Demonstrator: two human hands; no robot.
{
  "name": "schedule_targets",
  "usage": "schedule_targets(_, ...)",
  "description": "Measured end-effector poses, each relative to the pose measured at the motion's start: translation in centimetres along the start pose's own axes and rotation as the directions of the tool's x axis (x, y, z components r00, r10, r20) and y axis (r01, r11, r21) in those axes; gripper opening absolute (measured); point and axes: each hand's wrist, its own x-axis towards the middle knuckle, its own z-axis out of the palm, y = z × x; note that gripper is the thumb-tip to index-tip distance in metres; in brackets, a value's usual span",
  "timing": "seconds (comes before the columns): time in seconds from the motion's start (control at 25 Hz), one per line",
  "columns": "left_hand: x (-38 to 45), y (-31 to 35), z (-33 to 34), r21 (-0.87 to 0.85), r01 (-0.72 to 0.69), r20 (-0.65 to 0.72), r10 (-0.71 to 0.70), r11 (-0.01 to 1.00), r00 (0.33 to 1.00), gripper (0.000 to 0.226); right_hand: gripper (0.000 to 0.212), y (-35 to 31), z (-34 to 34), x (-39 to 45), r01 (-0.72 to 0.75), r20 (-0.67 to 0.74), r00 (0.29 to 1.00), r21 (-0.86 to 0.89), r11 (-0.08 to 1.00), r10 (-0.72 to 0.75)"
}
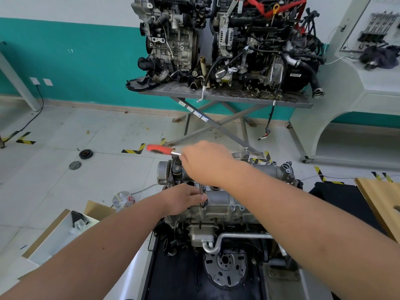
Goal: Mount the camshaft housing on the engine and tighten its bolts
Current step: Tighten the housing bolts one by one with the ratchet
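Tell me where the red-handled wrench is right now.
In the head view, the red-handled wrench is left of centre, gripped by the right hand above the engine, with its handle pointing left.

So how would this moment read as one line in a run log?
step: tightening housing bolt | right hand: grips red-handled ratchet | left hand: steadies extension bar | camshaft housing: on engine

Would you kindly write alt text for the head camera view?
A person's right hand grips a red-handled ratchet wrench while the left hand pinches its thin steel extension bar, standing on a bolt of the grey aluminium camshaft housing atop an engine.
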Motion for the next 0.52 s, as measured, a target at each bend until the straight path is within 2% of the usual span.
schedule_targets(0.04, 0.1, -0.1, 0.0, 0.016, -0.009, -0.001, 0.009, 1.0, 1.0, 0.023, 0.022, -0.4, 0.0, 0.2, -0.166, 0.074, 0.986, 0.247, 0.955, 0.152)
schedule_targets(0.08, 0.2, -0.2, 0.0, 0.031, -0.017, 0.003, 0.017, 0.999, 1.0, 0.02, 0.019, -0.5, -0.1, 0.3, -0.324, 0.207, 0.946, 0.549, 0.771, 0.25)
schedule_targets(0.12, 0.2, -0.3, 0.0, 0.039, -0.024, 0.007, 0.023, 0.999, 1.0, 0.017, 0.016, -0.5, -0.1, 0.1, -0.436, 0.353, 0.899, 0.774, 0.458, 0.259)
schedule_targets(0.16, 0.3, -0.5, 0.1, 0.037, -0.027, 0.006, 0.026, 0.999, 1.0, 0.015, 0.013, -0.6, 0.0, -0.4, -0.471, 0.443, 0.876, 0.871, 0.142, 0.192)
schedule_targets(0.2, 0.3, -0.6, 0.0, 0.036, -0.028, 0.005, 0.028, 0.999, 1.0, 0.015, 0.012, -0.3, 0.3, -0.9, -0.441, 0.454, 0.877, 0.89, -0.114, 0.154)
schedule_targets(0.28, 0.4, -0.6, 0.0, 0.041, -0.022, 0.008, 0.022, 0.999, 1.0, 0.021, 0.024, -0.3, 1.3, -1.5, -0.27, 0.424, 0.867, 0.841, -0.47, 0.261)
schedule_targets(0.32, 0.4, -0.6, -0.1, 0.043, -0.018, 0.01, 0.018, 0.999, 1.0, 0.024, 0.027, -0.4, 1.9, -1.6, -0.157, 0.405, 0.85, 0.805, -0.572, 0.337)
schedule_targets(0.36, 0.5, -0.6, 0.0, 0.04, -0.02, 0.015, 0.019, 0.999, 1.0, 0.025, 0.024, -0.6, 2.6, -1.8, -0.051, 0.364, 0.84, 0.791, -0.61, 0.402)
schedule_targets(0.4, 0.5, -0.5, 0.0, 0.034, -0.017, 0.019, 0.017, 0.999, 1.0, 0.025, 0.016, -0.9, 3.3, -2.1, 0.017, 0.298, 0.839, 0.822, -0.569, 0.455)
schedule_targets(0.44, 0.4, -0.3, 0.0, 0.019, -0.009, 0.019, 0.009, 1.0, 1.0, 0.024, 0.014, -1.2, 3.8, -2.5, 0.042, 0.202, 0.844, 0.899, -0.436, 0.497)
schedule_targets(0.48, 0.2, -0.1, -0.1, 0.004, 0.0, 0.013, -0.001, 1.0, 1.0, 0.023, 0.02, -1.5, 4.5, -3.0, 0.051, 0.054, 0.857, 0.981, -0.188, 0.513)
schedule_targets(0.52, 0.1, 0.1, -0.1, -0.008, 0.005, 0.009, -0.005, 1.0, 1.0, 0.024, 0.026, -1.5, 5.1, -3.3, 0.101, -0.158, 0.855, 0.985, 0.14, 0.494)
